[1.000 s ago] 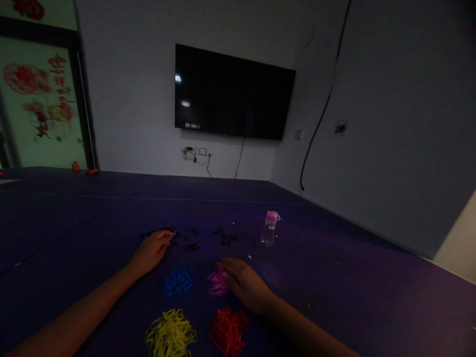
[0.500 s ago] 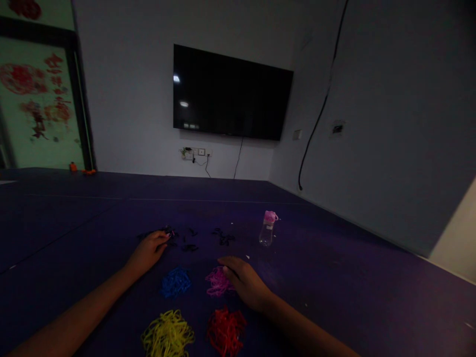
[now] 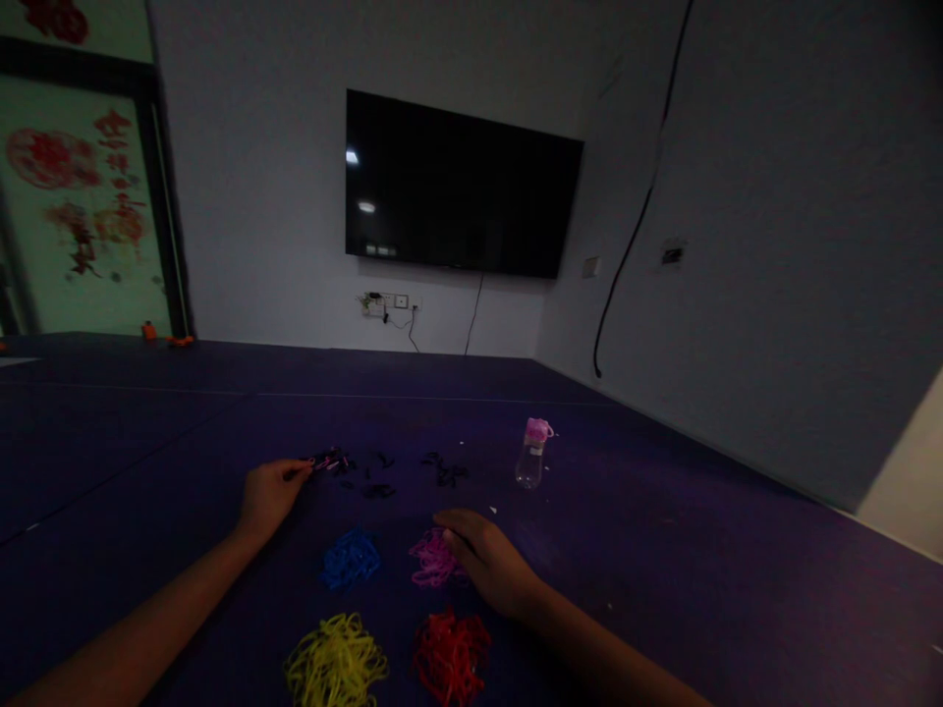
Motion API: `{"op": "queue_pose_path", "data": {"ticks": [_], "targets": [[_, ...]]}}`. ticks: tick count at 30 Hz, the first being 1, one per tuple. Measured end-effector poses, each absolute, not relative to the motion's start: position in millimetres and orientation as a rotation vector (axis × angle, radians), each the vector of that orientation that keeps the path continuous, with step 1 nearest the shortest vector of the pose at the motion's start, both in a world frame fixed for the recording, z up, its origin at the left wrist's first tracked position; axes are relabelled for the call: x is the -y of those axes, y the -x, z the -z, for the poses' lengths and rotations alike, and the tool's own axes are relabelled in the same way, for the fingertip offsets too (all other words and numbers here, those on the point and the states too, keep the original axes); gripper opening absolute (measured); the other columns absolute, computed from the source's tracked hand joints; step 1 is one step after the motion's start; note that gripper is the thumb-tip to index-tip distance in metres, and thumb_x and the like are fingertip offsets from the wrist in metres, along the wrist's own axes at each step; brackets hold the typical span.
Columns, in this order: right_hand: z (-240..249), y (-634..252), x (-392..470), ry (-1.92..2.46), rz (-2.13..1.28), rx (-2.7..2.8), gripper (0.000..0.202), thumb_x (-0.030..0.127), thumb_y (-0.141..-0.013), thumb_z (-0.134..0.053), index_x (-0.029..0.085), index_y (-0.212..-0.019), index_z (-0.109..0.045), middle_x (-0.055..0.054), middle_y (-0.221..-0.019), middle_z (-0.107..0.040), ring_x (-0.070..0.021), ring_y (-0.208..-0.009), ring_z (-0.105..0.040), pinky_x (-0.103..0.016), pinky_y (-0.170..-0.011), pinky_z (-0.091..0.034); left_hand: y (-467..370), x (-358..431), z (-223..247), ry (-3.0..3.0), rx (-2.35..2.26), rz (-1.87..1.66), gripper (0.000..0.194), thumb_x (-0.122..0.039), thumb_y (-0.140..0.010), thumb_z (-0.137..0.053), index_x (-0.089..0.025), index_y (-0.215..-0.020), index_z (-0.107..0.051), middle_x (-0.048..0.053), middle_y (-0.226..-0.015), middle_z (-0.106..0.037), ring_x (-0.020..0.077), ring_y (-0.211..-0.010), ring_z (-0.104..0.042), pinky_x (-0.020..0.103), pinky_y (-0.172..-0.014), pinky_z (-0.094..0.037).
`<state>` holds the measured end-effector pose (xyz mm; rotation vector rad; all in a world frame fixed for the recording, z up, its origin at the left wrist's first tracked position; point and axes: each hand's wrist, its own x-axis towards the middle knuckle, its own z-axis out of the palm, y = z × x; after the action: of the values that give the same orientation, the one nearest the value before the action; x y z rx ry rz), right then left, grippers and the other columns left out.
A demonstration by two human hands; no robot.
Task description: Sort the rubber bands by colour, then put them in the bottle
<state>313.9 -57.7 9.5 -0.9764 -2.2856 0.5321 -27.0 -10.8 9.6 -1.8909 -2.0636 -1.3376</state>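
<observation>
My left hand (image 3: 271, 499) reaches to a loose heap of small dark pieces mixed with a few pink ones (image 3: 333, 460). Its thumb and forefinger are pinched together at the heap's left edge; whatever is between them is too small to make out. Over the right side of a pile of pink rubber bands (image 3: 431, 558) rests my right hand (image 3: 492, 562), fingers stretched out and thumb apart, covering part of the pile. Blue rubber bands (image 3: 351, 558) lie between the hands. Closer to me are piles of yellow rubber bands (image 3: 337, 663) and red rubber bands (image 3: 451, 656).
More small dark pieces (image 3: 446, 471) lie scattered ahead on the purple surface (image 3: 663, 550). A clear bottle with a pink cap (image 3: 529, 462) stands upright beyond my right hand. White scraps lie around it. A television (image 3: 461, 187) hangs on the far wall.
My left hand has drawn back a little to the left, uncovering more of the dark and pink pieces. The right hand stays at the pink pile.
</observation>
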Motion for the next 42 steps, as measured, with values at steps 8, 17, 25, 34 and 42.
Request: {"op": "queue_pose_path", "data": {"ticks": [8,17,25,34,42], "targets": [[-9,-313,58,0.961,-0.522,2.265,0.041,0.038,-0.093,-0.033,0.017,-0.118,-0.059,-0.011,-0.119,-0.060,-0.0219,-0.113,-0.053,-0.040,-0.100,-0.039,24,13,-14,1.831,2.180,1.460,0.026,-0.031,-0.072,-0.052,-0.018,-0.081,-0.072,0.005,-0.085,-0.074,0.0230,-0.076,-0.068,0.030,-0.071,-0.051],[-10,-314,59,0.951,-0.527,2.273,0.039,0.035,-0.093,-0.035,0.017,-0.118,-0.058,-0.010,-0.120,-0.060,-0.0216,-0.113,-0.053,-0.039,-0.099,-0.039,21,17,-18,1.798,2.187,1.511,0.027,-0.026,-0.069,-0.050,-0.018,-0.082,-0.072,0.004,-0.081,-0.074,0.0230,-0.076,-0.068,0.030,-0.072,-0.051],[-10,-313,59,0.950,-0.534,2.282,0.040,0.037,-0.093,-0.034,0.017,-0.117,-0.059,-0.011,-0.119,-0.060,-0.0217,-0.113,-0.053,-0.039,-0.100,-0.039,19,18,-19,1.794,2.153,1.537,0.023,-0.028,-0.069,-0.052,-0.019,-0.076,-0.071,0.004,-0.083,-0.074,0.0229,-0.077,-0.068,0.031,-0.072,-0.052],[-9,-313,58,0.954,-0.515,2.299,0.040,0.037,-0.093,-0.034,0.018,-0.117,-0.059,-0.010,-0.120,-0.060,-0.0221,-0.113,-0.053,-0.040,-0.100,-0.039,19,18,-19,1.782,2.135,1.553,0.024,-0.033,-0.069,-0.053,-0.019,-0.076,-0.070,0.005,-0.079,-0.074,0.0233,-0.076,-0.068,0.031,-0.071,-0.052],[-11,-312,61,0.934,-0.491,2.304,0.039,0.035,-0.093,-0.034,0.017,-0.117,-0.060,-0.010,-0.119,-0.061,-0.0216,-0.112,-0.053,-0.039,-0.099,-0.039,17,19,-22,1.787,2.136,1.597,0.025,-0.032,-0.070,-0.050,-0.019,-0.078,-0.070,0.004,-0.074,-0.073,0.0230,-0.072,-0.068,0.031,-0.069,-0.053]]}}
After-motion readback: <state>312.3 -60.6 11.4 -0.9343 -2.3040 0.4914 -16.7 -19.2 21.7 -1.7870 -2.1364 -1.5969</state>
